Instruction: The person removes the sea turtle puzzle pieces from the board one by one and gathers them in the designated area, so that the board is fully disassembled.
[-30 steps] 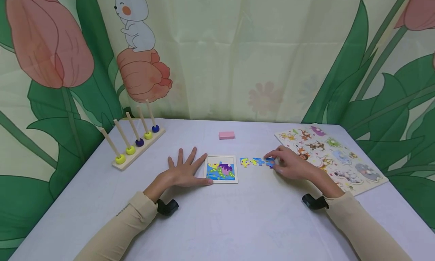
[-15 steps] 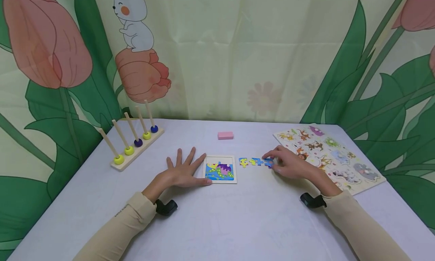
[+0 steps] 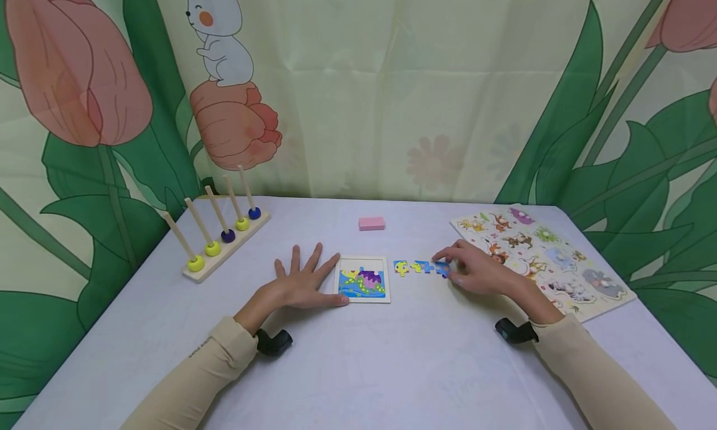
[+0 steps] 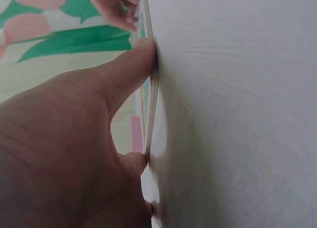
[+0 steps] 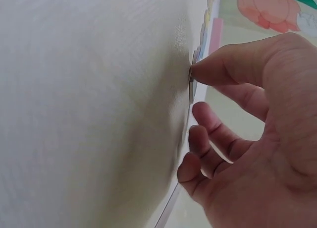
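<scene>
In the head view a small wooden puzzle tray [image 3: 363,302] lies on the white cloth, with a dinosaur picture in its lower part and a bare strip along the top. My left hand [image 3: 305,287] is spread flat at its left side. The left thumb [image 4: 143,54] rests on the tray's near edge in the left wrist view, the index fingertip near its far corner. Right of the tray runs a row of jigsaw pieces [image 3: 416,267]. My right hand [image 3: 476,268] pinches the rightmost jigsaw piece [image 5: 192,91] between thumb and index finger, partly hiding it; the other fingers curl loosely.
A wooden peg stand [image 3: 226,246] with yellow and dark blue beads stands at the left. A pink block [image 3: 372,223] lies behind the tray. At the right, an animal puzzle board [image 3: 538,249] lies partly under the right forearm in this view. A printed curtain hangs behind the table.
</scene>
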`<state>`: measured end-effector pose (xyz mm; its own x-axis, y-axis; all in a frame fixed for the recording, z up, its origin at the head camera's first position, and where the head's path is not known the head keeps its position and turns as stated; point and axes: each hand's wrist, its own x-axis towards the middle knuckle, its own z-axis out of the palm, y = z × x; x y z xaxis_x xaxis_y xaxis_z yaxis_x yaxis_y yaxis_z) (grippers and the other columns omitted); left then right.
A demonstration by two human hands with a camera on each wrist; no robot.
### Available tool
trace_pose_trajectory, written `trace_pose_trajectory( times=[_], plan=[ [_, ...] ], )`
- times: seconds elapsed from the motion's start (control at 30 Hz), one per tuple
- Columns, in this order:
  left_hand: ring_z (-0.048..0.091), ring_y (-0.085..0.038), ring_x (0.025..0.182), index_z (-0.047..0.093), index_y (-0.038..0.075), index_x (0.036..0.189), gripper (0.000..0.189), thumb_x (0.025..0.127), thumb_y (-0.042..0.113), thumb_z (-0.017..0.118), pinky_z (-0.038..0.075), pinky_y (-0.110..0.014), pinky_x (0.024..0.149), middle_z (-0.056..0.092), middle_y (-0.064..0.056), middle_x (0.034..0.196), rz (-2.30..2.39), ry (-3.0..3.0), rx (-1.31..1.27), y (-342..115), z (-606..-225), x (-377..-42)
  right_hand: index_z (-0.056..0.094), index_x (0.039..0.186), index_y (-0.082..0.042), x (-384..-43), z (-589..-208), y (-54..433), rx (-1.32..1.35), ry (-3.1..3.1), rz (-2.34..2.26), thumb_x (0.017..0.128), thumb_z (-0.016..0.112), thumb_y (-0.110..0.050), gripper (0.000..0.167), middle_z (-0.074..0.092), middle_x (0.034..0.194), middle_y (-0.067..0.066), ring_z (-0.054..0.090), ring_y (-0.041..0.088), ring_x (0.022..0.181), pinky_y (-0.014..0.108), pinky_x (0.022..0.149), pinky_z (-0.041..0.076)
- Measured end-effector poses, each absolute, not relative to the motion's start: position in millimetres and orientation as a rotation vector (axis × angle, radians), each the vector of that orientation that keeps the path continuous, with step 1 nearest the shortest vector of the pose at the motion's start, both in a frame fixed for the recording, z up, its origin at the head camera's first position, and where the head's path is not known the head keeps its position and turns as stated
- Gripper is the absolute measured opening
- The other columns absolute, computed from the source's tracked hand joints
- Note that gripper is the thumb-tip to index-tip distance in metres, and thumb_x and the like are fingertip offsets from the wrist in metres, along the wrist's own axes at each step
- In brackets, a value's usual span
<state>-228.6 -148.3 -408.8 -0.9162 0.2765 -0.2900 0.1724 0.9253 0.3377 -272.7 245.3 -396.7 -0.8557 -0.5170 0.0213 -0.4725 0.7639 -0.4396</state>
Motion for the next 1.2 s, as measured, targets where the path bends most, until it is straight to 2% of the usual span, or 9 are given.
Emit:
trace_pose_trajectory(
  times=[0.17,0.5,0.77,1.0,1.2],
  plan=[
    [-0.026,-0.053,0.16,0.015,0.037,0.171,0.112,0.081,0.089,0.059,-0.013,-0.086,0.117,-0.014,-0.007,0.181,0.436,2.744,0.312,-149.7,-418.6,-234.4,0.072,0.132,-0.015,-274.4,-396.1,241.8,-0.819,2.884,-0.709,0.092,0.07,-0.005,0.041,0.063,0.114,0.012,0.051,0.023,0.096,0.035,0.08,0.041],
    [-0.027,-0.053,0.159,0.015,0.038,0.17,0.109,0.083,0.085,0.061,-0.013,-0.086,0.117,-0.014,-0.007,0.18,0.449,2.74,0.307,-150.0,-417.2,-233.8,0.074,0.128,-0.015,-280.7,-396.1,218.8,-0.863,2.837,-0.776,0.094,0.078,-0.013,0.035,0.065,0.113,0.01,0.054,0.022,0.094,0.033,0.08,0.045],
    [-0.021,-0.055,0.161,0.019,0.035,0.171,0.112,0.081,0.089,0.059,-0.012,-0.086,0.117,-0.008,-0.01,0.181,0.451,2.743,0.331,-148.1,-409.2,-227.9,0.074,0.127,-0.014,-284.1,-395.9,196.2,-0.937,2.777,-0.793,0.094,0.076,-0.014,0.033,0.066,0.111,0.009,0.055,0.021,0.093,0.033,0.081,0.046],
    [-0.028,-0.053,0.159,0.014,0.038,0.17,0.11,0.082,0.086,0.06,-0.013,-0.086,0.116,-0.015,-0.006,0.18,0.437,2.738,0.319,-148.8,-420.1,-235.2,0.074,0.128,-0.016,-282.9,-394.9,173.8,-0.948,2.733,-0.778,0.094,0.076,-0.018,0.034,0.066,0.112,0.006,0.056,0.019,0.096,0.034,0.085,0.047],
    [-0.028,-0.053,0.159,0.013,0.04,0.17,0.11,0.082,0.088,0.058,-0.012,-0.086,0.116,-0.017,-0.005,0.18,0.429,2.74,0.309,-150.3,-422.9,-237.1,0.074,0.128,-0.017,-282.6,-394.4,154.7,-0.969,2.695,-0.766,0.094,0.075,-0.018,0.034,0.067,0.113,0.006,0.057,0.018,0.097,0.033,0.086,0.048]
  ],
)
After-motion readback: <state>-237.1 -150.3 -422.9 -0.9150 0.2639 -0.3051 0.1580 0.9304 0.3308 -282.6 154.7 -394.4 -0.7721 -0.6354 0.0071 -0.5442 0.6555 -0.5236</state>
